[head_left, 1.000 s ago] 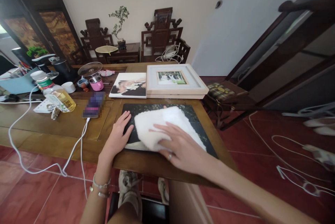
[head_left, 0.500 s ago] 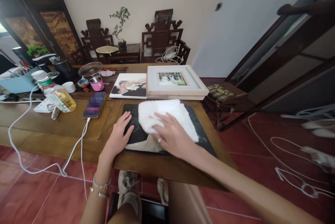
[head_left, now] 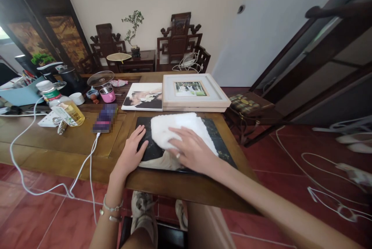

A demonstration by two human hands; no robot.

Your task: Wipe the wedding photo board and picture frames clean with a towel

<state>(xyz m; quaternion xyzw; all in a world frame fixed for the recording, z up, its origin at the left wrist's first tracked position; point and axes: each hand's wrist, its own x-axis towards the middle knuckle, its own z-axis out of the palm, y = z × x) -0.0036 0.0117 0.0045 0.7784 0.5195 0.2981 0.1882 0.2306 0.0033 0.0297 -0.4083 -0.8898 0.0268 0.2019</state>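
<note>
A dark glossy picture panel (head_left: 223,146) lies flat near the table's front edge, a pale shape along its lower side. On top of it is a fluffy white cloth (head_left: 186,120), covering its middle. My right hand (head_left: 194,151) presses on the cloth and grips it with bent fingers; a ring shows on one finger. My left hand (head_left: 133,151) rests on the panel's left edge, fingers stretched out and holding nothing.
Behind the panel stand a light wooden picture frame (head_left: 216,99) and a white-edged photo panel (head_left: 142,103). To the left are a charging phone (head_left: 105,119), a bottle of yellow liquid (head_left: 68,111), a pink cup (head_left: 107,94) and a white cable (head_left: 84,161).
My right hand and the white cloth have shifted slightly left over the panel. The left hand stays in place. The view has tilted a little.
</note>
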